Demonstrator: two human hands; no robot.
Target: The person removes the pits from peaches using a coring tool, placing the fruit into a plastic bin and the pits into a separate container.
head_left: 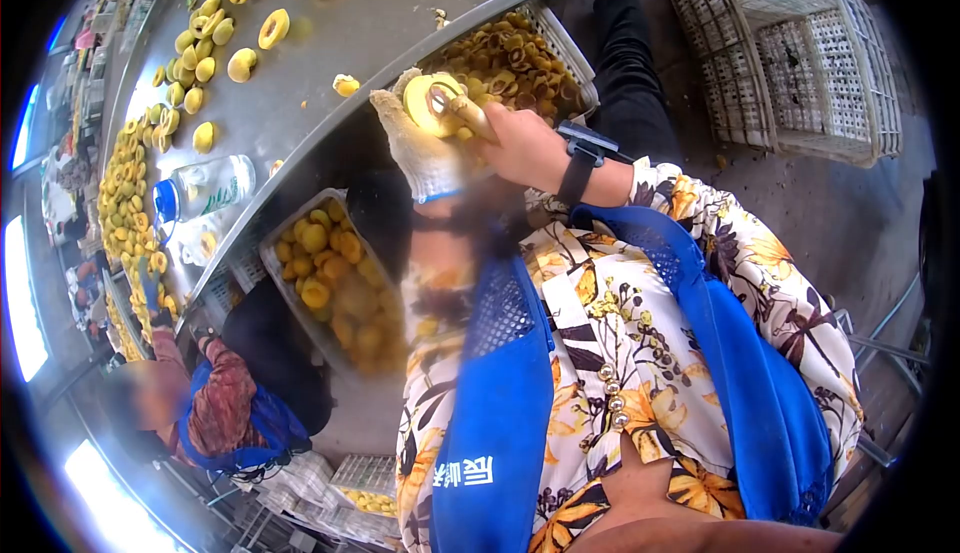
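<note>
My left hand (425,161), in a pale knitted glove, grips a yellow peach half (418,113) with the cut face turned up. From the right comes my bare right hand (528,145), a dark watch on its wrist. Its fingers are wrapped round the handle of a pitting tool (468,111), whose metal loop lies against the centre of the peach. Both hands are just off the table edge, beside a crate (578,51) of brownish-yellow peach scraps.
Halved peaches (273,28) lie on the steel table (290,103), near a blue-capped bottle (215,188). Below stands a tub (375,253) of yellow peaches. White crates (830,63) stand on the floor at upper right. A co-worker (235,403) sits at lower left.
</note>
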